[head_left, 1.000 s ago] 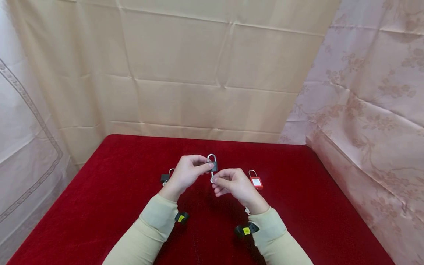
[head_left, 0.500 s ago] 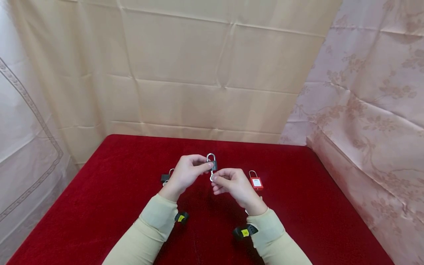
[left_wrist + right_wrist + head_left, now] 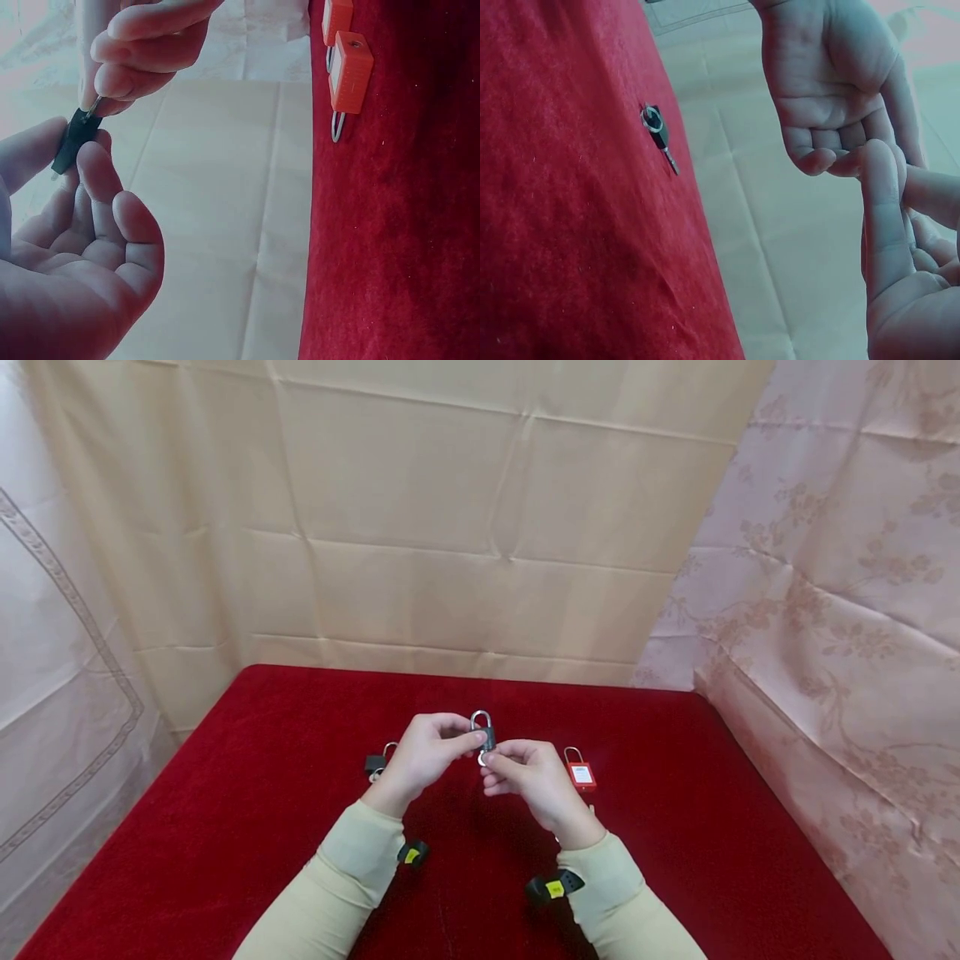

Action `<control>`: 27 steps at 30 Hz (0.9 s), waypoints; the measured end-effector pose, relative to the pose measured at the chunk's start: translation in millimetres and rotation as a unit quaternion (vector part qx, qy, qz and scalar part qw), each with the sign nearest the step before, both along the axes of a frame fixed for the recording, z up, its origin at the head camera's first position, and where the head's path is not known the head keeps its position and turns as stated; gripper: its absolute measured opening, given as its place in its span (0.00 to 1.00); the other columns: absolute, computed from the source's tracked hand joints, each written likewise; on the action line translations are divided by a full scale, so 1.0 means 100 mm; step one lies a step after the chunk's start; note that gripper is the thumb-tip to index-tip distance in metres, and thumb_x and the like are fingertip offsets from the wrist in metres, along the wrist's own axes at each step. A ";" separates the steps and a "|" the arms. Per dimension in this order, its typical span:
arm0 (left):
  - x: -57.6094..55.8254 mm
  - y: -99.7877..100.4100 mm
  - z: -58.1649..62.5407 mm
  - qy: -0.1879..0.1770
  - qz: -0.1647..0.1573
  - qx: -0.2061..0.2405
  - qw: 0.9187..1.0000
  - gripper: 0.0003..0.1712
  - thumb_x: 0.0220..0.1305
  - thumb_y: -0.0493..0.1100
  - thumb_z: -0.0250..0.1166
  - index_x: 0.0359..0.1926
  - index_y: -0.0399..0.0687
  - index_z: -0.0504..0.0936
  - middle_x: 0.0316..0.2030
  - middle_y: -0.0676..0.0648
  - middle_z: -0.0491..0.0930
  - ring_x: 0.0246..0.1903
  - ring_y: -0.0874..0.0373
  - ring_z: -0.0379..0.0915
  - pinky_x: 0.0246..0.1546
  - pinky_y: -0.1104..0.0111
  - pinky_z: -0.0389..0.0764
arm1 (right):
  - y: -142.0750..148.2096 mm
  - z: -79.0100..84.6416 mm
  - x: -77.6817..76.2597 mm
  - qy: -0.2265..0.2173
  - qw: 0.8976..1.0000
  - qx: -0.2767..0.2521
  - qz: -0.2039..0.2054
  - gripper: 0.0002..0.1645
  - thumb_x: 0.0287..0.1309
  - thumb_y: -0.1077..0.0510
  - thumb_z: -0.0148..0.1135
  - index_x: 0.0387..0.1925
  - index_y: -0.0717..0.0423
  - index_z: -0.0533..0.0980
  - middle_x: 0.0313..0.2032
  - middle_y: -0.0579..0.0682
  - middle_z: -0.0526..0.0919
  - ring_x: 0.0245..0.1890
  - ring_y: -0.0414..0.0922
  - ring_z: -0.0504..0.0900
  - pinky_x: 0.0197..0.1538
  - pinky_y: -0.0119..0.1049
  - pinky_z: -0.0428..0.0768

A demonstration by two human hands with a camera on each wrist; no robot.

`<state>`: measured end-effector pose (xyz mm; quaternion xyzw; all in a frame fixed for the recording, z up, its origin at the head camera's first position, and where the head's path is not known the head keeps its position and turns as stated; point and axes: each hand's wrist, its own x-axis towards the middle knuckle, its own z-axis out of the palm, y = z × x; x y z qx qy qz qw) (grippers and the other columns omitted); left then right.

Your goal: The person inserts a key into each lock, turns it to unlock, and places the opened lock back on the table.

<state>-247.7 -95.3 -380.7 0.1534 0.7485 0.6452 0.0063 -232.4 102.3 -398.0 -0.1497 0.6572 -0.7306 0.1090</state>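
Above the middle of the table, my left hand pinches a black padlock between thumb and fingers, its silver shackle pointing up. My right hand pinches a small silver key at the padlock's underside. From the left wrist, the key shows as a thin metal shank meeting the end of the padlock; its head is hidden by the right fingers. In the right wrist view, the fingers cover both padlock and key.
Left of the left hand lies another black padlock with a key ring. A red padlock with a white label lies beyond the right wrist; the left wrist view shows a second orange-red padlock by it. Red cloth covers the table; curtains hang behind.
The right hand's fingers and the key have come closer to the padlock's underside, and less of the key shows. The left hand has shifted very slightly right with the padlock.
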 end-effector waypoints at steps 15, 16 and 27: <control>0.00 0.00 0.00 -0.011 0.001 0.007 1.000 0.07 0.65 0.40 0.71 0.41 0.41 0.88 0.32 0.45 0.85 0.34 0.51 0.80 0.46 0.47 0.81 | 0.01 -0.01 -0.02 -0.022 0.999 -0.014 -0.019 0.10 0.66 0.67 0.65 0.44 0.73 0.80 0.30 0.56 0.86 0.29 0.45 0.87 0.39 0.45 0.87; 0.01 0.00 0.00 -0.011 0.001 0.006 1.000 0.08 0.65 0.40 0.71 0.42 0.41 0.88 0.32 0.46 0.85 0.34 0.51 0.79 0.45 0.50 0.81 | 0.01 -0.01 -0.02 -0.021 0.999 -0.013 -0.019 0.11 0.66 0.66 0.65 0.44 0.73 0.80 0.30 0.56 0.86 0.29 0.45 0.87 0.39 0.45 0.87; 0.02 -0.03 0.03 0.014 0.003 0.021 1.000 0.08 0.65 0.39 0.71 0.43 0.40 0.88 0.36 0.46 0.86 0.36 0.50 0.78 0.42 0.58 0.80 | 0.00 0.04 0.01 -0.006 0.999 -0.020 -0.030 0.13 0.67 0.66 0.64 0.46 0.75 0.79 0.31 0.56 0.85 0.29 0.45 0.86 0.39 0.45 0.87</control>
